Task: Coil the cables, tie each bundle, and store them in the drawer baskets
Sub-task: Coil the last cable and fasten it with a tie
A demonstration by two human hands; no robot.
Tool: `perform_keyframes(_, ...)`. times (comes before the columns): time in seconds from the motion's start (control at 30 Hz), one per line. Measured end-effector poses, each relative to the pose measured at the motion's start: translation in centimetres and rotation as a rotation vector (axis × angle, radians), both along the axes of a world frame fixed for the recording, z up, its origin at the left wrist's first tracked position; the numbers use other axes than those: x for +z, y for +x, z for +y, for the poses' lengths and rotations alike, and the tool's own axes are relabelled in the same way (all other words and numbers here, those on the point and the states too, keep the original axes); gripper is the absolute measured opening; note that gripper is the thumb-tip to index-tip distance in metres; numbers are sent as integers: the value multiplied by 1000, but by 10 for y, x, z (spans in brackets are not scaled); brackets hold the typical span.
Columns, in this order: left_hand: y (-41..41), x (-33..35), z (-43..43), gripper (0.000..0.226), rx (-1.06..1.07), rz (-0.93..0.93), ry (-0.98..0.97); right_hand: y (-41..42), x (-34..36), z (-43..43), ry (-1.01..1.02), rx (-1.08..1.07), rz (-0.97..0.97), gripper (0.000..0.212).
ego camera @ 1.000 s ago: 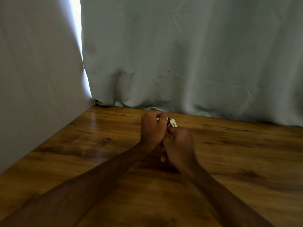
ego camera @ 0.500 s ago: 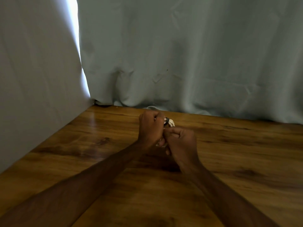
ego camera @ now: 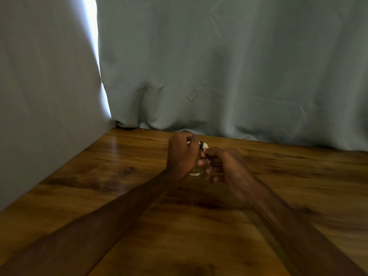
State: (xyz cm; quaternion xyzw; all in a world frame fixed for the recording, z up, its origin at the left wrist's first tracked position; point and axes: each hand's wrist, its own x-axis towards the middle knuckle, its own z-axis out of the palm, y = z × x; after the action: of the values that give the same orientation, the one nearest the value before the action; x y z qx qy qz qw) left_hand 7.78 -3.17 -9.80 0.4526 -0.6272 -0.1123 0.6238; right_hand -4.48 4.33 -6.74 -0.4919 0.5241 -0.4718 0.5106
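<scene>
Left hand is curled round the white cable bundle, over the bench out at 12 o'clock. Right hand, at the bundle's 3 o'clock, looks like it's pinching the black tie, though it's blurry. My worry: if that pinch slips mid-wrap, the springy coil pops loose.

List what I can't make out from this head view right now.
Head view only:
- cable bundle: mostly covered by the left hand gripping it and the right hand.
- black tie: too small, half behind right fingers; fastened or not, unclear.
- right hand: motion-blurred.
- drawer baskets: outside the frame.
</scene>
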Motion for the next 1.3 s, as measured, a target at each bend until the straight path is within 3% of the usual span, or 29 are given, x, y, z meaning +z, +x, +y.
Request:
perform_keyframes(0.2,8,-6,-7,35,40,-49,-5,-9,-1,1,-45,-52,-132,12)
perform_keyframes(0.6,4,-9,-3,33,-7,-67,-42,-38,6,-14,-86,274,-365,31)
perform_keyframes(0.77,-2,-11,0,34,-58,-65,-18,-45,-1,-19,-210,140,-195,22)
perform_keyframes(0.97,-6,-11,2,33,-104,-81,-25,-51,-2,-24,-467,39,183,13)
perform_keyframes(1.3,-6,-11,3,33,-106,-50,-5,-47,-8,-26,-676,-30,394,10)
